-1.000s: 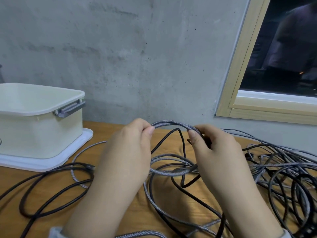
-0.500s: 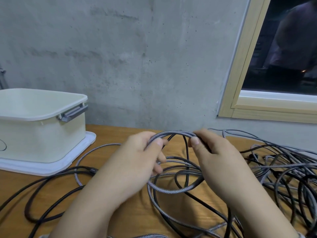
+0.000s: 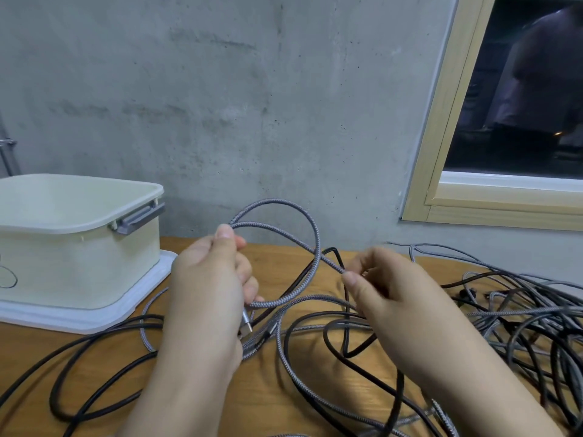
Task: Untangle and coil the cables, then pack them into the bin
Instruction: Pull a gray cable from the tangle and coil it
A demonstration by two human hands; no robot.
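A grey braided cable (image 3: pixel 310 227) forms one raised loop between my hands above the wooden table (image 3: pixel 274 392). My left hand (image 3: pixel 208 288) pinches the loop's top end with thumb and finger, and its lower fingers curl round the strand near the silver plug (image 3: pixel 246 324). My right hand (image 3: pixel 388 298) pinches the same cable where the loop crosses itself. A tangle of black and grey cables (image 3: pixel 520 313) lies at the right. The cream bin (image 3: pixel 79 238) stands open at the left on its white lid (image 3: pixel 94 316).
Black cable loops (image 3: pixel 82 364) trail over the table's front left. A concrete wall rises right behind the table. A wood-framed window (image 3: pixel 441 171) is at the upper right, with a person's reflection in the dark glass.
My hands have moved apart and lifted the grey cable. What was a short arc between them is now one full loop, held by my left hand; the right has slid along the cable.
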